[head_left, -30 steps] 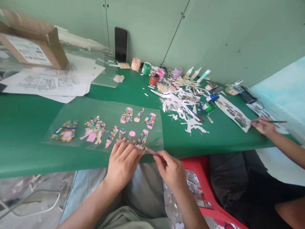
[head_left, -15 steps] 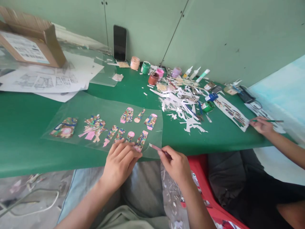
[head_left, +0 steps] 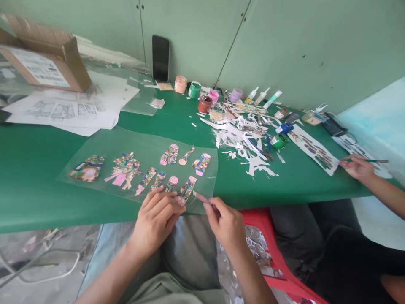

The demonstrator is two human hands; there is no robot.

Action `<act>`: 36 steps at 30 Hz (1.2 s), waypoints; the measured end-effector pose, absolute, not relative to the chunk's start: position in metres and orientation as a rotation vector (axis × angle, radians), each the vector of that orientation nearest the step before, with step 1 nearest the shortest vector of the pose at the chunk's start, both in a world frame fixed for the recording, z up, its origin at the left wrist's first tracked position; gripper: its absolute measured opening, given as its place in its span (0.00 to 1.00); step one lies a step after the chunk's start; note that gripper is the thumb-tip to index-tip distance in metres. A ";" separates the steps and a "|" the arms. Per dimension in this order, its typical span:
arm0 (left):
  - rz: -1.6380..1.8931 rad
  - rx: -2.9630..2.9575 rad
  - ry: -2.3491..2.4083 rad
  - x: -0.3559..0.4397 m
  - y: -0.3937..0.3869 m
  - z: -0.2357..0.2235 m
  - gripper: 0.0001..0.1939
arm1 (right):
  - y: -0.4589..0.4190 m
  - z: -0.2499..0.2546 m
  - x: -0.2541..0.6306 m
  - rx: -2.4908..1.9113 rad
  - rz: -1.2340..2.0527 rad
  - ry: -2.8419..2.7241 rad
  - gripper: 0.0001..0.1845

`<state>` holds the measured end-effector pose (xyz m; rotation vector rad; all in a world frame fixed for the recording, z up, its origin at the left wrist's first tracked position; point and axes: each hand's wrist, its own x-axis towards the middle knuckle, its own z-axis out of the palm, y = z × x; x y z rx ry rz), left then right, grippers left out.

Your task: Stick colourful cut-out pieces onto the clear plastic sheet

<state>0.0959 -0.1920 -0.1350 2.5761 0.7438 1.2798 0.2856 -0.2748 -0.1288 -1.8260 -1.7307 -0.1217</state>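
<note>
Patterned paper pieces [head_left: 170, 155] lie on a clear sheet [head_left: 145, 147] at the tabletop's [head_left: 253, 190] front edge — three behind, four showing in front, one big piece [head_left: 89, 169] and a pile [head_left: 125, 169] toward the sheet's left edge. Seven little jars [head_left: 205, 104] of paint sit farther back. The left hand [head_left: 160, 221] rests on the sheet's front edge, fingers close together — the right hand [head_left: 228, 223] pinches a thin pink tool [head_left: 202, 198].

Thin, clear plastic with a soft gloss for the sheet [head_left: 152, 154]; flat, paper-like stock for the patterned cut-outs [head_left: 189, 188]. Smooth green covering with a faint sheen on the tabletop [head_left: 177, 122]. Matt brown cardboard in the box [head_left: 76, 67], plain matt paper in the white scraps [head_left: 221, 139], glossy black on the phone [head_left: 160, 59], smooth red plastic in the chair [head_left: 276, 253], soft cloth in the grey trousers [head_left: 186, 240].
</note>
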 end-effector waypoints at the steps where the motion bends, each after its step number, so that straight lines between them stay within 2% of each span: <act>1: 1.285 2.586 0.767 0.097 -0.192 -0.135 0.06 | -0.274 -0.130 0.283 -1.843 -0.160 -1.721 0.18; 10: 1.318 2.612 0.817 0.096 -0.195 -0.135 0.07 | -0.265 -0.132 0.305 -2.181 -0.372 -1.390 0.25; 16: 1.363 2.563 0.849 0.094 -0.198 -0.141 0.08 | -0.272 -0.125 0.327 -2.197 -0.190 -1.428 0.24; 25: 1.395 2.554 0.887 0.098 -0.199 -0.136 0.08 | -0.282 -0.129 0.289 -1.879 0.087 -1.662 0.18; 36: 1.421 2.565 0.876 0.098 -0.198 -0.138 0.09 | -0.265 -0.124 0.276 -2.066 -0.279 -1.592 0.22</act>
